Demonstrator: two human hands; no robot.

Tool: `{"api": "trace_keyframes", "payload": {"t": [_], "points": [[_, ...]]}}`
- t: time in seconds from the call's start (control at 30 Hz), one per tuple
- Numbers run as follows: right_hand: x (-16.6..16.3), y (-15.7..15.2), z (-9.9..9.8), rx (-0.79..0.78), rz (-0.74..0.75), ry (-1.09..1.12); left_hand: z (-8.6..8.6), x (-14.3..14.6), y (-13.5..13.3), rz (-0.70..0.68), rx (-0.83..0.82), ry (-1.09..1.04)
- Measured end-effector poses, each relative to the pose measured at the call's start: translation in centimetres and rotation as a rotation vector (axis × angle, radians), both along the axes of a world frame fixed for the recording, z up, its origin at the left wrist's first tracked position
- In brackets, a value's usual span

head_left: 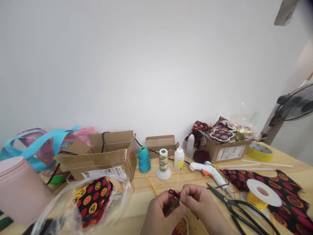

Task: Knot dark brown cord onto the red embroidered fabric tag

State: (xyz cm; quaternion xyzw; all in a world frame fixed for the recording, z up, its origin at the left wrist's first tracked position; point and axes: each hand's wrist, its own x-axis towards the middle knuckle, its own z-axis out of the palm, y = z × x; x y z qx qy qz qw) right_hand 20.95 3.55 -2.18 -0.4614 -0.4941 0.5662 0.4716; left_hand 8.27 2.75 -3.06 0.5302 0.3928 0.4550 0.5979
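My left hand (163,213) and my right hand (197,199) meet low in the middle of the view, above the wooden table. Both are closed, with the fingertips pinching a dark red cord (173,193) that loops up between them. Under my hands shows part of a red and tan patterned piece (181,227) with a pale edge; most of it is hidden. Close to my right hand lie black-handled scissors (230,202) and a white and orange glue gun (212,174). A yellow strand (153,186) rests beyond my left hand.
A yellow cord spool (264,192) sits on patterned fabric (290,199) at right. Behind stand a teal thread cone (144,160), a glue bottle (179,160) and cardboard boxes (97,160). A plastic bag (119,195) with patterned fabric and a pink bin (22,189) occupy the left.
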Motion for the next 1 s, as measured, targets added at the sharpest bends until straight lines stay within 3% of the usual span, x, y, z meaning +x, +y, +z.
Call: {"api": "trace_keyframes", "payload": {"t": [0.2, 0.47, 0.7, 0.8, 0.87, 1.0], "points": [[0.0, 0.0, -0.6, -0.155, 0.014, 0.124, 0.1, -0.4, 0.0, 0.065, -0.015, 0.196], [0.0, -0.2, -0.5, -0.205, 0.058, 0.269, -0.7, -0.7, 0.1, 0.201, 0.198, 0.337], [0.0, -0.2, -0.3, -0.238, 0.096, 0.281, -0.6, -1.2, 0.1, 0.182, 0.456, 0.38], [0.0, -0.3, -0.2, -0.246, 0.117, 0.294, 0.2, -1.6, 0.2, 0.082, 0.602, 0.451], [0.0, -0.4, -0.2, -0.247, 0.121, 0.303, 0.6, -1.7, 0.3, 0.027, 0.625, 0.477], [0.0, -0.4, -0.3, -0.242, 0.114, 0.311, 0.8, -1.6, 0.6, 0.05, 0.571, 0.468]]}}
